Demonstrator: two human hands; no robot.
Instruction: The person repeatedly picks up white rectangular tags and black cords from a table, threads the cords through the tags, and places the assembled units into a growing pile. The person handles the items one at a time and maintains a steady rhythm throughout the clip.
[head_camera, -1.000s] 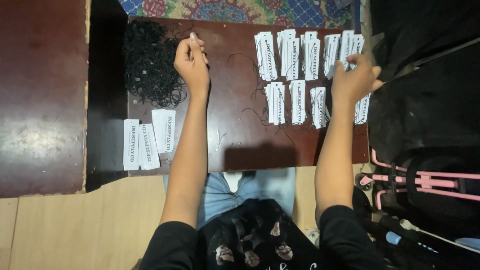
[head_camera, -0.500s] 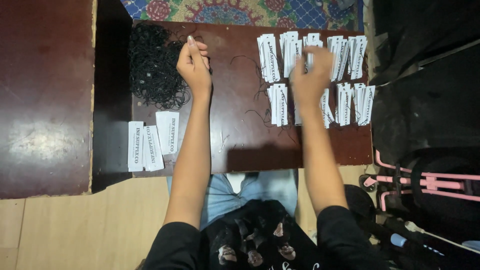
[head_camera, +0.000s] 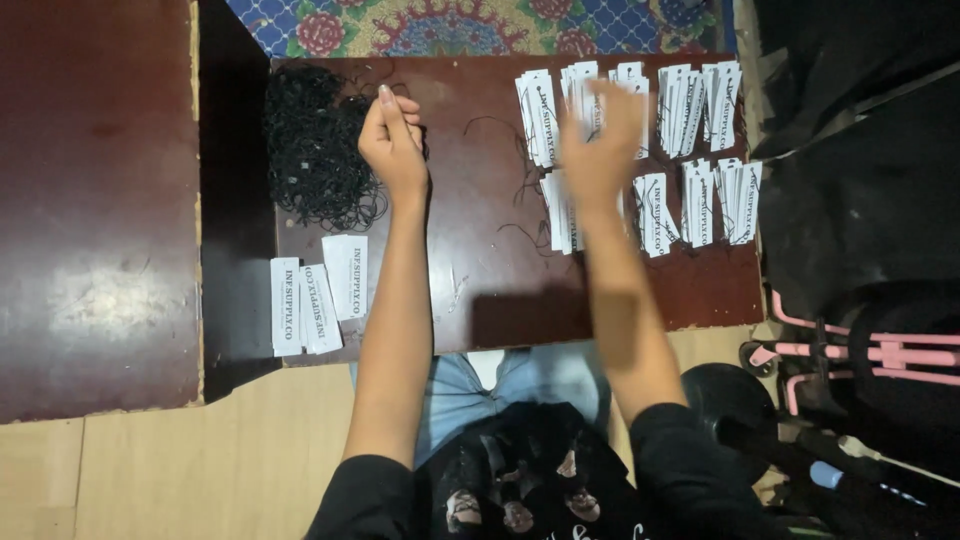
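Head view: left hand, fingers pressed together, pinches at the black cord pile on the dark worktop. Right hand is blurred over the white tag stacks, grip undeterminable. Three loose tags lie apart, near the left forearm.

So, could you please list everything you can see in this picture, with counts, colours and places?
dark red-brown wooden table: one, centre, bearing the things below
tangled pile of thin black string loops: one, black, table's far left
plain white paper tags: three, white with dark print, table's near left edge
bundles of white strung tags: about nine, white, two rows on table's right
second dark wooden surface: one, red-brown, left of the table
patterned floral rug: one, blue, red and green, beyond the table
pink and black frame: one, lower right
left hand: closed, fingers pinched, beside the string pile
right hand: blurred, above the tag bundles
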